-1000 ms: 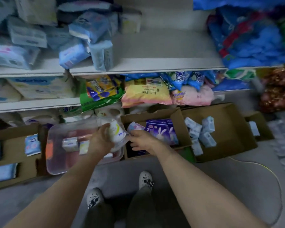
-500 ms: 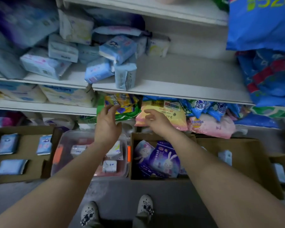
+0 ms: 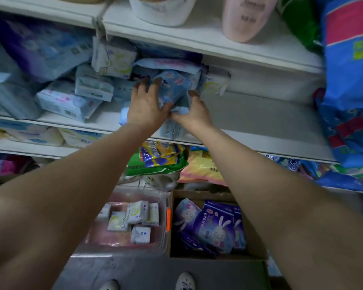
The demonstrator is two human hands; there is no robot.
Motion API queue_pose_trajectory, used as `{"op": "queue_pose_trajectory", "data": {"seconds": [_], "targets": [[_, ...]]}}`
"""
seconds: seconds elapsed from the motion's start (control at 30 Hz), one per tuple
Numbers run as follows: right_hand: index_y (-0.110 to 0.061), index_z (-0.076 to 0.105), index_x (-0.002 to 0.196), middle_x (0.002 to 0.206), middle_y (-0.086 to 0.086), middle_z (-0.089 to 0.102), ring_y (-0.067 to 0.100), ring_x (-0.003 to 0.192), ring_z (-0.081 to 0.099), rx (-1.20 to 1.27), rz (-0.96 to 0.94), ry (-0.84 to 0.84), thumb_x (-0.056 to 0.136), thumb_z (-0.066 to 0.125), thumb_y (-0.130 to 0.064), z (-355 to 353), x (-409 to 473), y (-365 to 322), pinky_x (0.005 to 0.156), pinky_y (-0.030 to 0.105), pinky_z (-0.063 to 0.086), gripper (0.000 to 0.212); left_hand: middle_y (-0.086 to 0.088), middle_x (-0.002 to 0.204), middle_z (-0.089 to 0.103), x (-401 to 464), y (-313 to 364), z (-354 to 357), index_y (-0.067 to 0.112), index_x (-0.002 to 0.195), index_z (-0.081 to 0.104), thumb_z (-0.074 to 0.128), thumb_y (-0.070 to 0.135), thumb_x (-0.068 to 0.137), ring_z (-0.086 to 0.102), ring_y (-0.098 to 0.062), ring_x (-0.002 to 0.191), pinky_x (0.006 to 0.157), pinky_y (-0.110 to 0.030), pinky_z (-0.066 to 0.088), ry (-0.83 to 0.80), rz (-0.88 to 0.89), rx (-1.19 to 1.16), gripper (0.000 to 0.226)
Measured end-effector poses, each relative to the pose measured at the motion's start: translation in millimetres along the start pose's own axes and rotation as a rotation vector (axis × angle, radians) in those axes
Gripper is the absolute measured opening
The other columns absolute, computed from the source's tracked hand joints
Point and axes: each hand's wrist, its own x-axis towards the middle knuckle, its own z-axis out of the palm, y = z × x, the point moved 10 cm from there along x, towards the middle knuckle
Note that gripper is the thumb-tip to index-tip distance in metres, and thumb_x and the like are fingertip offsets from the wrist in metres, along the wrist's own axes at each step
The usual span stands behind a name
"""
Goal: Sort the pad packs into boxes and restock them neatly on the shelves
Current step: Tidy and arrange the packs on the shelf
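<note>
My left hand and right hand clamp light-blue pad pack between them on shelf. Fingers look curled round it, blur hides detail. Heap above leans; tugging could spill neighbours into boxes beneath wrists.

Blue pack partly hidden behind both hands — print perhaps too blurred to read

Both forearms are bare, with no sleeves, watch or rings to see. The left hand and right hand wear no gloves. On the feet are white shoes with small dark marks on top.
</note>
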Motion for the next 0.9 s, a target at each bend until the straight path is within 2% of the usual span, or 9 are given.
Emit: {"op": "queue_pose_trajectory", "data": {"seconds": [0.13, 0.23, 0.33, 0.47, 0.6, 0.73, 0.9], "targets": [[-0.02, 0.037, 0.141, 0.127, 0.013, 0.058, 0.032, 0.115, 0.059, -0.014, 0.035, 0.0, 0.062, 0.082, -0.053, 21.8, 13.8, 0.8, 0.089, 0.033, 0.05, 0.097, -0.017, 0.139, 0.045, 28.9, -3.5, 14.5, 0.016, 0.141, 0.041, 0.07, 0.05, 0.078, 0.046, -0.04, 0.123, 0.102, -0.043, 0.038, -0.074, -0.021, 0.055, 0.078], [-0.022, 0.024, 0.149, 0.131, 0.015, 0.049, 0.035, 0.119, 0.055, 0.018, 0.062, -0.004, 0.066, 0.083, -0.048, 32.7, 19.6, 6.0, 0.093, 0.035, 0.046, 0.105, -0.021, 0.131, 0.053, 34.9, -10.5, 15.0, 0.015, 0.14, 0.04, 0.07, 0.046, 0.08, 0.052, -0.04, 0.117, 0.095, -0.042, 0.042, -0.066, -0.054, 0.017, 0.074], [-0.021, 0.024, 0.148, 0.129, 0.014, 0.049, 0.035, 0.117, 0.056, -0.058, 0.049, 0.058, 0.067, 0.082, -0.052, 28.7, 17.6, 6.8, 0.09, 0.034, 0.046, 0.104, -0.023, 0.13, 0.054, 33.3, -15.2, 16.2, 0.016, 0.143, 0.036, 0.068, 0.042, 0.084, 0.053, -0.041, 0.116, 0.091, -0.04, 0.043, -0.097, -0.101, -0.031, 0.072], [-0.011, 0.029, 0.145, 0.134, 0.013, 0.048, 0.033, 0.119, 0.055, -0.13, 0.109, 0.089, 0.071, 0.078, -0.052, 11.3, 6.7, 18.1, 0.09, 0.034, 0.045, 0.097, -0.025, 0.13, 0.051, 17.8, -12.0, 14.7, 0.015, 0.146, 0.034, 0.066, 0.039, 0.087, 0.05, -0.04, 0.119, 0.092, -0.037, 0.041, -0.119, -0.147, -0.144, 0.071], [-0.01, 0.041, 0.133, 0.132, 0.011, 0.049, 0.032, 0.117, 0.056, -0.134, 0.214, 0.146, 0.074, 0.077, -0.05, -17.9, -10.4, 47.9, 0.086, 0.033, 0.045, 0.079, -0.025, 0.133, 0.046, -9.7, -12.2, 10.3, 0.016, 0.146, 0.035, 0.068, 0.036, 0.087, 0.048, -0.039, 0.121, 0.098, -0.037, 0.038, -0.101, -0.192, -0.249, 0.07], [-0.009, 0.038, 0.139, 0.139, 0.013, 0.045, 0.034, 0.122, 0.052, -0.045, 0.351, 0.226, 0.08, 0.074, -0.044, -50.0, -37.7, 85.3, 0.095, 0.034, 0.044, 0.078, -0.021, 0.134, 0.044, -39.5, -16.0, 7.0, 0.019, 0.144, 0.037, 0.069, 0.032, 0.086, 0.048, -0.039, 0.12, 0.099, -0.039, 0.038, -0.09, -0.224, -0.286, 0.068], [-0.012, 0.043, 0.138, 0.132, 0.011, 0.051, 0.032, 0.117, 0.055, 0.068, 0.35, 0.277, 0.073, 0.072, -0.044, -54.2, -93.1, 102.5, 0.097, 0.037, 0.048, 0.078, -0.018, 0.131, 0.046, -82.5, -12.8, -5.8, 0.019, 0.141, 0.042, 0.072, 0.034, 0.082, 0.05, -0.034, 0.117, 0.1, -0.036, 0.039, -0.09, -0.209, -0.353, 0.068]]}}
